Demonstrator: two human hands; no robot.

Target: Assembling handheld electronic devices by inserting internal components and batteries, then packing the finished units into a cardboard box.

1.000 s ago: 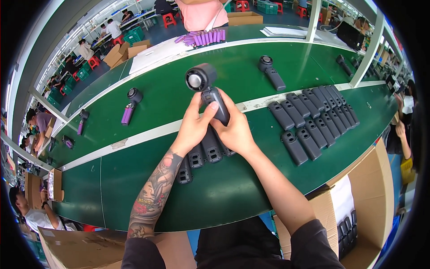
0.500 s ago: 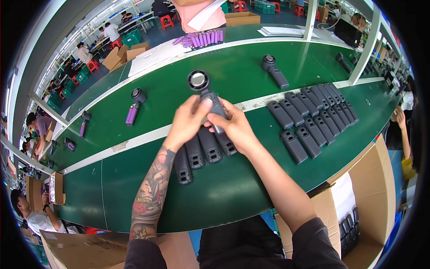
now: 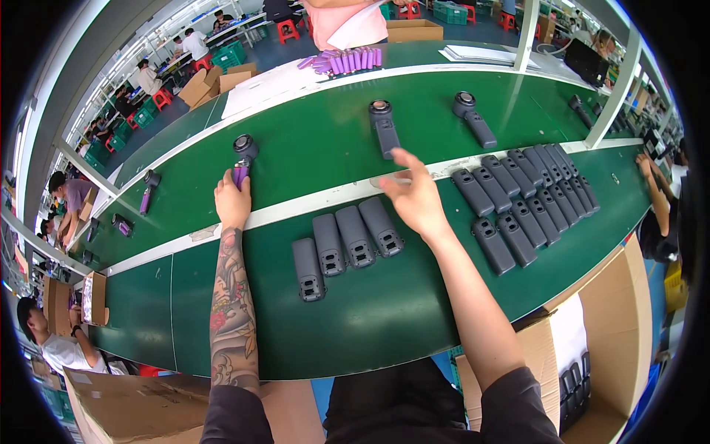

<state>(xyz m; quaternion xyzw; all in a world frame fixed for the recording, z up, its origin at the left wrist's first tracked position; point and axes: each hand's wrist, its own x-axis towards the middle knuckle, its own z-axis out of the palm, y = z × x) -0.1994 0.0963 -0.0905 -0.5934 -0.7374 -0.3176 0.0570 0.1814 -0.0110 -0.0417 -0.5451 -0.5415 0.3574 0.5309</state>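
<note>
My left hand (image 3: 234, 198) is closed around the purple-celled lower part of a dark grey handheld fan (image 3: 245, 146), whose round head points away from me on the green belt. My right hand (image 3: 416, 198) hovers over the white rail with its fingers apart, holding nothing. Just beyond its fingertips lies a second handheld fan (image 3: 387, 138) with a full grey handle. Several grey handle shells (image 3: 357, 237) lie in a row on the near green bench, between my forearms.
More grey shells (image 3: 526, 194) lie in two rows at right. Other fans (image 3: 474, 120) rest along the belt (image 3: 318, 140). Purple cells (image 3: 347, 62) are bunched beyond it. White posts (image 3: 620, 81) rise from the rail. Cardboard boxes (image 3: 614, 311) flank my lap; co-workers sit at both sides.
The fan I held in both hands now lies on the belt, released. My left hand has moved left onto the purple-celled fan; my right hand has opened and shifted right.
</note>
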